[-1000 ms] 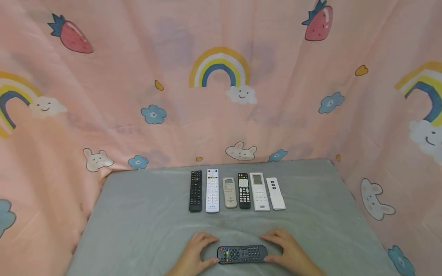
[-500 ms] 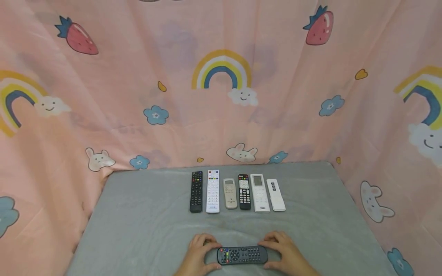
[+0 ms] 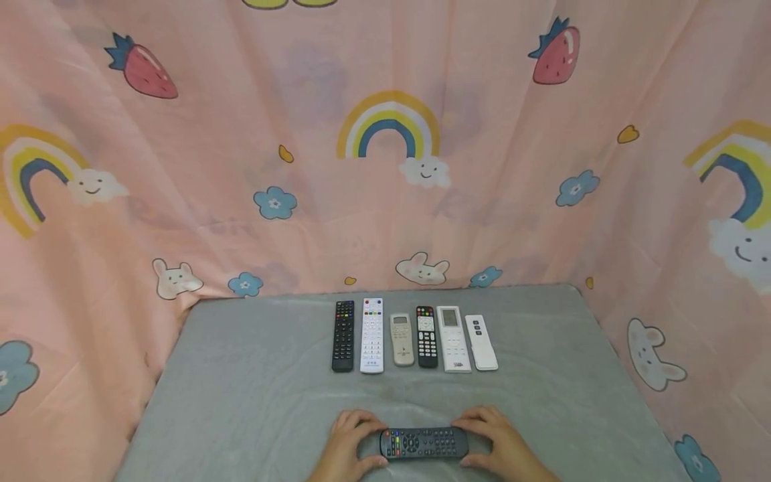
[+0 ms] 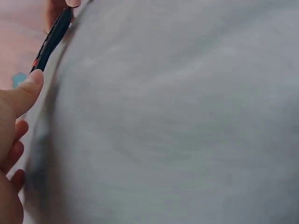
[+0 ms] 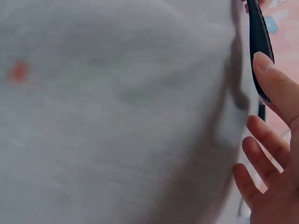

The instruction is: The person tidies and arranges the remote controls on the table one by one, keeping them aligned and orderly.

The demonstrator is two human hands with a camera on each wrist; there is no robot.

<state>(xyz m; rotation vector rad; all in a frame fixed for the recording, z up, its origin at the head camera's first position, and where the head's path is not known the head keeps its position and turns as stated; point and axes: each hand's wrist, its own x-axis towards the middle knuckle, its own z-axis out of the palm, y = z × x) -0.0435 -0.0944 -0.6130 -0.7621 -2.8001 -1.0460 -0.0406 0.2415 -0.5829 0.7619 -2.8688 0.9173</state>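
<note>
A black remote control point(image 3: 424, 443) with coloured buttons at its left end lies crosswise at the front of the grey cloth. My left hand point(image 3: 348, 445) pinches its left end between thumb and fingers. At the other end, my right hand point(image 3: 498, 442) grips it the same way. The left wrist view shows the left thumb point(image 4: 23, 93) against the edge of the remote control point(image 4: 55, 39), with the other fingers loosely bent below. In the right wrist view the right thumb point(image 5: 275, 84) presses the underside of the remote control point(image 5: 259, 42), which stands off the cloth.
Behind the hands, a row of several remotes lies on the grey cloth point(image 3: 241, 388): a black one point(image 3: 343, 336), a white one point(image 3: 372, 336), a beige one point(image 3: 402, 340), and others to the right point(image 3: 453, 339). A pink patterned curtain point(image 3: 385, 221) surrounds the table.
Both hands have closed in on the black remote's ends, the fingers coming from apart to touching it. The remote has shifted very slightly away from the front. The head view has tilted up a little.
</note>
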